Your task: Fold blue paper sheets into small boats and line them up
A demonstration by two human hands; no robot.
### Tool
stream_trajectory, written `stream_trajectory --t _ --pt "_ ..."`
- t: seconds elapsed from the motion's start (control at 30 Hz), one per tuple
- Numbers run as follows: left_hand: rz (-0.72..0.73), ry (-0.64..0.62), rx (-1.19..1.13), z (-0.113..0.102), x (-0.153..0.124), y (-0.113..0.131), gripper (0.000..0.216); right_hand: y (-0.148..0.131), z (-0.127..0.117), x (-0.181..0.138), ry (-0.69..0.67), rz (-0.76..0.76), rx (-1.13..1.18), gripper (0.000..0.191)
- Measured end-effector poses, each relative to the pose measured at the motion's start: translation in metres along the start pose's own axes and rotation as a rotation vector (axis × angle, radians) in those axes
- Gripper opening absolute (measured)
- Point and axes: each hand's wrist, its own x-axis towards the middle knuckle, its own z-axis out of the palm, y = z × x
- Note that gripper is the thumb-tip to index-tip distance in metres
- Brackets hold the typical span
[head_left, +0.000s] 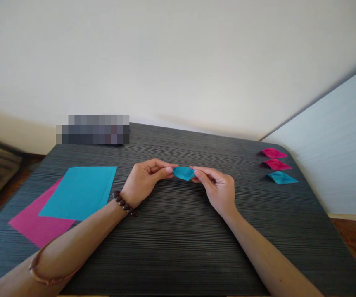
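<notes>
A small blue folded paper boat (183, 173) is held by its two pointed ends above the middle of the table. My left hand (145, 177) pinches the left tip between thumb and fingers. On the other side my right hand (218, 187) grips the right tip the same way. The fingers cover both ends of the boat; its middle shows between them. At the right lie two pink paper boats (274, 153) (277, 164) and one blue paper boat (282, 177), lined up in a column.
Blue paper sheets (79, 192) overlap a pink sheet (43, 225) on the left of the dark wood-grain table (178, 247). A blurred-out dark object (94, 132) sits at the back left edge. Behind the table rises a pale wall (178, 62); a light panel (335, 144) stands to the right.
</notes>
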Motion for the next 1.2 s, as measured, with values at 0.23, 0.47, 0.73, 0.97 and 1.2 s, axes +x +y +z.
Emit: stream_trajectory --t 0.23,0.47,0.73,0.97,1.2 --pt "0.021 0.022 -0.097 -0.0009 0.0009 -0.0039 0.019 0.0029 0.0023 0.0004 0.048 0.046 0.11 0.016" --pt "0.033 0.031 -0.18 0.0025 0.0015 -0.0069 0.021 0.0068 0.0068 0.0016 0.052 0.122 0.248 0.023" --pt "0.141 -0.092 0.199 -0.0034 0.001 -0.0057 0.023 0.0031 0.0049 -0.0004 -0.01 0.042 0.095 0.018" --pt "0.283 -0.139 0.467 -0.0016 -0.0001 -0.0073 0.016 0.0045 0.0041 -0.0012 -0.06 0.0 0.025 0.015" --pt "0.352 -0.071 0.555 -0.0017 -0.0009 -0.0028 0.014 0.0011 -0.0008 0.0013 -0.294 -0.213 -0.065 0.02"
